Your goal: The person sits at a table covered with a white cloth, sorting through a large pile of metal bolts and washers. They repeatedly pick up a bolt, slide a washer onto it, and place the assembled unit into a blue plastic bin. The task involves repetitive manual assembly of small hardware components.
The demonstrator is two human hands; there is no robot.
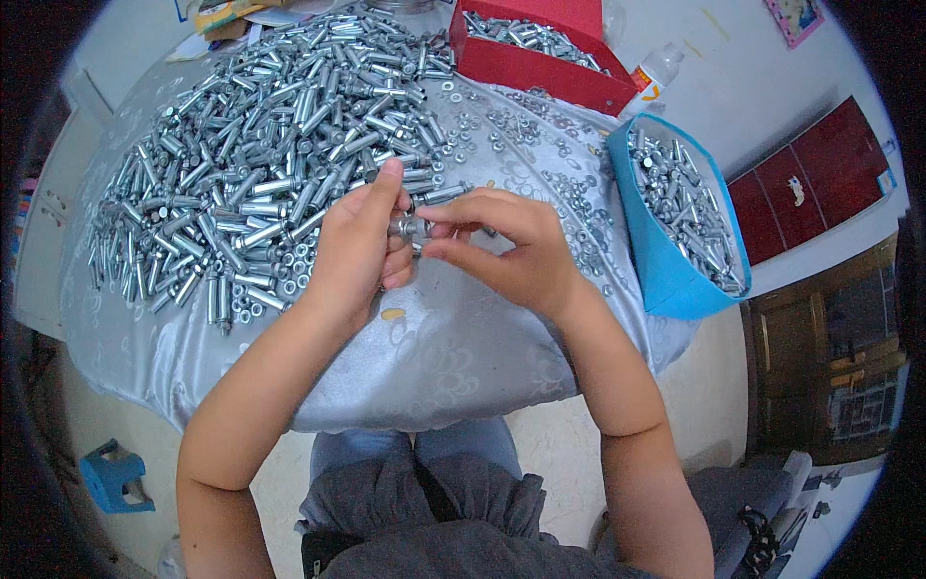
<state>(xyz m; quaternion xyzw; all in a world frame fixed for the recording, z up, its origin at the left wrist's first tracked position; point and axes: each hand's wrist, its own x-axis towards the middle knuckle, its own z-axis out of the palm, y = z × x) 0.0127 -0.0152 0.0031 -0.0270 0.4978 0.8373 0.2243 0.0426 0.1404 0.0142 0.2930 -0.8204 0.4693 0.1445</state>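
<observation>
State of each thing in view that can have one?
Left hand: curled around a silvery metal fastener
Right hand: pinching that fastener's end
Silvery metal bolts: heaped
Small silvery metal nuts: scattered
Red cardboard box: open, loaded
Blue high-walled bin: open, loaded
Shiny grey patterned tablecloth: draped, creased
Clear plastic bottle: cap unclear

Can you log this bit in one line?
left hand: holds metal piece | right hand: at its end | left side: bolt pile | right side: blue bin

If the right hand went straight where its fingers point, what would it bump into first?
The right hand would probably meet the metal piece first, then the left hand; exact depth is unclear.
</observation>
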